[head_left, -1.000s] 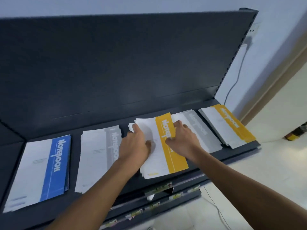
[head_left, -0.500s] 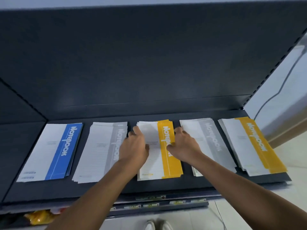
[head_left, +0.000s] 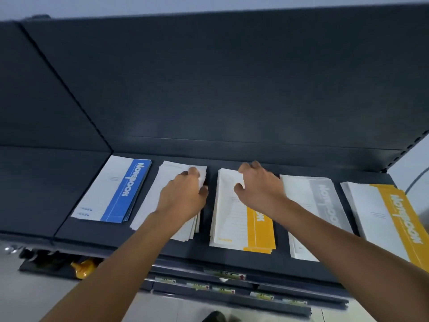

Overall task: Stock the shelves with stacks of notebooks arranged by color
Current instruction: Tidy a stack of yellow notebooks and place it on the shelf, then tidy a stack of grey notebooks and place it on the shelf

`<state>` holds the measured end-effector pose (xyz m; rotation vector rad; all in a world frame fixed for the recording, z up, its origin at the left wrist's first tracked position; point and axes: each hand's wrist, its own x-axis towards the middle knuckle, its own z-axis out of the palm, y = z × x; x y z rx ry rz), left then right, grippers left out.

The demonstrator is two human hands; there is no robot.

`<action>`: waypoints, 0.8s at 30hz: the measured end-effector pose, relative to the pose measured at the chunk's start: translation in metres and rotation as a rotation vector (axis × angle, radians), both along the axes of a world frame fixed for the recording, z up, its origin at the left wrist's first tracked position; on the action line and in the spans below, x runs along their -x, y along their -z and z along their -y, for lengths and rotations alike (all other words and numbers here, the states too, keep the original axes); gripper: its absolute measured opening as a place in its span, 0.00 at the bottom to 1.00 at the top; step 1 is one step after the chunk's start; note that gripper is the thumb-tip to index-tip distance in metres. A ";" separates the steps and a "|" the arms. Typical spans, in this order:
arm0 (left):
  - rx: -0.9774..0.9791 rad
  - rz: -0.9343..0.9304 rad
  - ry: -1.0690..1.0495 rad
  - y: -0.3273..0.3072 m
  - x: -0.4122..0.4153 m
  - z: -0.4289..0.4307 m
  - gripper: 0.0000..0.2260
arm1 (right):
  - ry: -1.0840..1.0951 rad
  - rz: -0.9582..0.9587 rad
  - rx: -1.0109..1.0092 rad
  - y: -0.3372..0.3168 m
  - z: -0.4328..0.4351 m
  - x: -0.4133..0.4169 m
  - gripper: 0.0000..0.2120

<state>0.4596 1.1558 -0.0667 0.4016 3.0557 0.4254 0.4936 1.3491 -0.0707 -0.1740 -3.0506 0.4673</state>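
A dark shelf (head_left: 232, 259) carried five stacks of notebooks in a row, set before a dark back panel (head_left: 232, 89). At the far left lay the blue stack (head_left: 116, 189), flat, its blue band on the right side, apart from both hands.

Just beside it lay the left grey stack (head_left: 149, 205), its sheets fanned a little at the near end. The left hand (head_left: 183, 196) lay on this stack. Its fingers curled over the far right corner and its thumb pressed against the right edge, pinching the top notebooks there.

A narrow gap of bare shelf parted that stack from the mid yellow stack (head_left: 232, 224), which lay flat near the shelf's middle, its yellow band showing at the near right. The right hand (head_left: 260, 187) was over its far half, with the fingers bent toward the far edge and the thumb tip on the white cover. Whether it gripped the notebooks or only touched them I could not tell.

To the right lay the right grey stack (head_left: 313, 205), partly covered by the right forearm. Last came the right yellow stack (head_left: 383, 217), near the shelf's right end. A cable (head_left: 415, 182) hung on the wall beyond it.

Below the shelf ran lower rails with price tags (head_left: 222, 274), and a yellow object (head_left: 83, 268) sat under the left part.
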 end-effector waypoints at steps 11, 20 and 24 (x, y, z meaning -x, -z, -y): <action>-0.025 0.020 -0.299 -0.021 -0.005 0.140 0.14 | -0.435 0.018 0.062 -0.021 0.149 0.048 0.15; -0.065 -0.035 -0.472 -0.032 -0.013 0.312 0.14 | -0.669 0.014 0.050 -0.037 0.323 0.079 0.13; -0.073 -0.051 -0.528 -0.032 -0.020 0.419 0.16 | -0.753 0.026 0.036 -0.041 0.431 0.086 0.13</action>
